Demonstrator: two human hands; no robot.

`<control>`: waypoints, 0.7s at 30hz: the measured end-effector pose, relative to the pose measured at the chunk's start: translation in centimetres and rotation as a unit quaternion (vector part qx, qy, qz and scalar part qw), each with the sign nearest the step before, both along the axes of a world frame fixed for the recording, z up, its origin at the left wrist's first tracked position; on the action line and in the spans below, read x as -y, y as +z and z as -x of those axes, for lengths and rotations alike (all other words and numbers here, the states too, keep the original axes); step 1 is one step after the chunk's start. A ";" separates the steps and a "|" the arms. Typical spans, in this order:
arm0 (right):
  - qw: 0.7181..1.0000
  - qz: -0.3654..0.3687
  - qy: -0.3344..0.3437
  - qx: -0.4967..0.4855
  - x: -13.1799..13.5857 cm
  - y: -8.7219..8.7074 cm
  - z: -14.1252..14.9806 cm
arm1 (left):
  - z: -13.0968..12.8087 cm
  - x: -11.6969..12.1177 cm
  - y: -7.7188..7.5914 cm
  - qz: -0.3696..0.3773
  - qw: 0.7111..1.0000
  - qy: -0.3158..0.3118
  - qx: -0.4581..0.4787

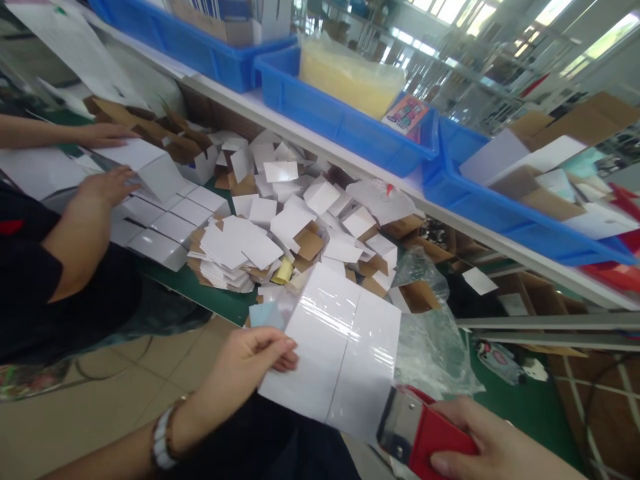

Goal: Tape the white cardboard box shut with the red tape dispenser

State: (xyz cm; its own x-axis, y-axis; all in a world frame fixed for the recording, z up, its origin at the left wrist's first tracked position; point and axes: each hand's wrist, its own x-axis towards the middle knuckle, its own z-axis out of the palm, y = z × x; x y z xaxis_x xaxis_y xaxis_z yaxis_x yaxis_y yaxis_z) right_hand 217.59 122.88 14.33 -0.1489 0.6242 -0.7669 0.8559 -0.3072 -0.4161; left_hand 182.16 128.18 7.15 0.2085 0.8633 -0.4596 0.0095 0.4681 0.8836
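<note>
A white cardboard box [320, 340] lies before me with glossy clear tape across its top and a seam down the middle. My left hand [257, 357] is at the box's left edge, its fingers curled and pressed together. What they pinch, if anything, is hidden. In my right hand [480, 437] is a red tape dispenser [435, 440], its metal end against the box's lower right corner. Beyond the box is a stack of flat white cards [240, 247]. A small light-blue piece [267, 315] shows just past my left hand.
At left, a co-worker's hands [103, 187] hold a white box [150, 167] over rows of closed white boxes [173, 223]. Open small boxes [310, 227] pile up mid-table. Blue bins [345, 127] line a raised shelf. Clear plastic [430, 347] lies at right on the green tabletop [530, 413].
</note>
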 end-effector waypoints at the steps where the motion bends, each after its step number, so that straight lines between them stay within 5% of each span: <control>1: 1.000 0.003 -0.019 0.013 0.4 -0.5 -1.6 | 1.7 -0.6 -0.5 -0.005 0.999 0.030 -0.038; 6: 0.995 0.036 -0.058 0.073 1.7 -2.4 -6.3 | 6.5 -3.0 -1.7 -0.037 0.981 0.075 -0.174; 15: 0.997 0.010 -0.075 0.012 1.8 -2.2 -2.7 | 7.4 -2.7 -1.3 -0.072 0.950 0.109 -0.283; 21: 0.990 0.021 -0.135 0.030 4.0 -4.2 -4.5 | 6.1 -2.3 -1.1 -0.094 0.955 0.095 -0.265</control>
State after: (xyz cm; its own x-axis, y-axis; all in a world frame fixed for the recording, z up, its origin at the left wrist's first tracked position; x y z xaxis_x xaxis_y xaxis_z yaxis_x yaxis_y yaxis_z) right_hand 222.09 118.92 10.17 0.0658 0.6031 -0.7949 0.7623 -0.5445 -0.3500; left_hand 176.07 130.49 6.06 -0.1786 0.9401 -0.2903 0.4099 0.3393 0.8467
